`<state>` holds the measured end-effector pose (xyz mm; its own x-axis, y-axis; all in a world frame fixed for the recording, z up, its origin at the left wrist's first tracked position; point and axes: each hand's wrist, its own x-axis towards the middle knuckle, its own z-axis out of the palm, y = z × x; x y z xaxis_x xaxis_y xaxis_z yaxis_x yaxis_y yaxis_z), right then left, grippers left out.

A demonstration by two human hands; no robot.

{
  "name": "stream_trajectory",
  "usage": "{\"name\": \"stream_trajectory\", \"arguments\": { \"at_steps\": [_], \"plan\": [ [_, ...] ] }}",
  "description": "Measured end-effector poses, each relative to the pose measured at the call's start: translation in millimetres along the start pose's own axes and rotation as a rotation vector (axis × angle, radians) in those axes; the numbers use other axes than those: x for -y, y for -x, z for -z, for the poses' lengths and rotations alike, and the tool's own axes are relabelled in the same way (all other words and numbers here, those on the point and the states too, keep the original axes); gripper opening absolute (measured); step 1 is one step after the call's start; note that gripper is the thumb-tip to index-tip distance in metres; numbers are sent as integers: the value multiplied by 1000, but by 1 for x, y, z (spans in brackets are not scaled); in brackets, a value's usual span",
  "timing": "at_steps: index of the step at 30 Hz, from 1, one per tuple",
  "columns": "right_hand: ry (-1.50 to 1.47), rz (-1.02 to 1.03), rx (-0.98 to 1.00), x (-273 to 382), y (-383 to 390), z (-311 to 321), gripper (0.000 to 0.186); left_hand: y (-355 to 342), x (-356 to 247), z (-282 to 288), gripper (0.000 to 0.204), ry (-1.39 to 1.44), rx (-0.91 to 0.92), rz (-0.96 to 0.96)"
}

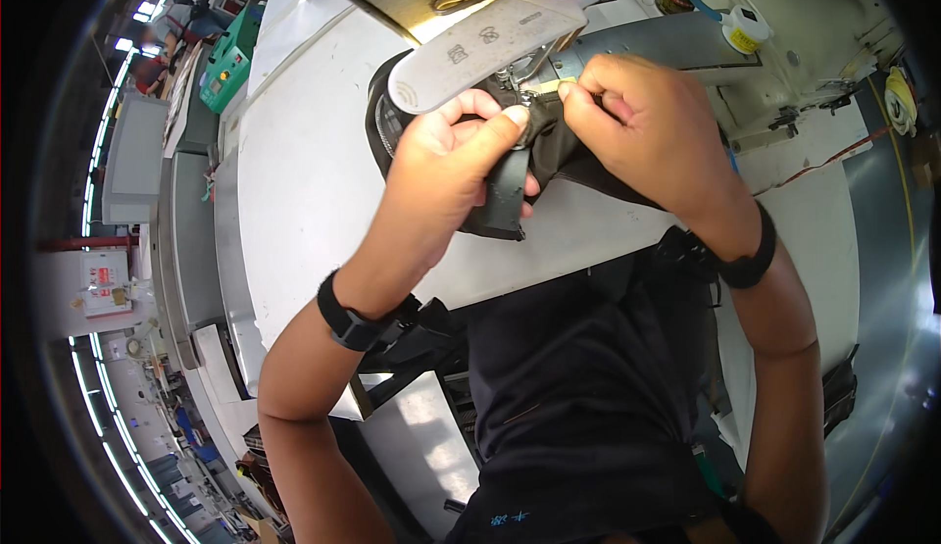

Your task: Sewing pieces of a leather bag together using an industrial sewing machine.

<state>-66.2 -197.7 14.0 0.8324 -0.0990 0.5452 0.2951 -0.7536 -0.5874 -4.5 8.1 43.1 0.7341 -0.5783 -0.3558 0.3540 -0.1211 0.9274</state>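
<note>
A sewing machine with a white lamp housing stands over a dark fabric piece on the white table. My left hand is closed on the fabric just left of the presser foot, thumb on top, with a dark grey strip hanging below the thumb; some fingertips show beyond the strip. My right hand is closed at the fabric right of the foot, thumb and index tip together; what lies between them is too small to make out. A zipper shows along the fabric's left side.
At the far left are a green machine, workbenches and co-workers. A small white container with a blue hose sits at the upper right, near the machine. The table's near edge runs just in front of my body.
</note>
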Motion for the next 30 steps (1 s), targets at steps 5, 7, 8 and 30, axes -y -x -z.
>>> {"name": "stream_trajectory", "arguments": {
  "at_steps": [5,7,8,30],
  "plan": [
    [85,65,69,-2,-13,2,22,-4,13,-12,18,-17,-31,-116],
    [127,102,94,-2,-12,5,22,1,15,-9,17,33,-55,-173],
    [170,146,90,-2,-12,6,22,6,15,-5,17,5,-70,-170],
    [-514,-249,298,-13,34,-7,26,-8,2,28,16,-992,-112,-905]
  ]
}}
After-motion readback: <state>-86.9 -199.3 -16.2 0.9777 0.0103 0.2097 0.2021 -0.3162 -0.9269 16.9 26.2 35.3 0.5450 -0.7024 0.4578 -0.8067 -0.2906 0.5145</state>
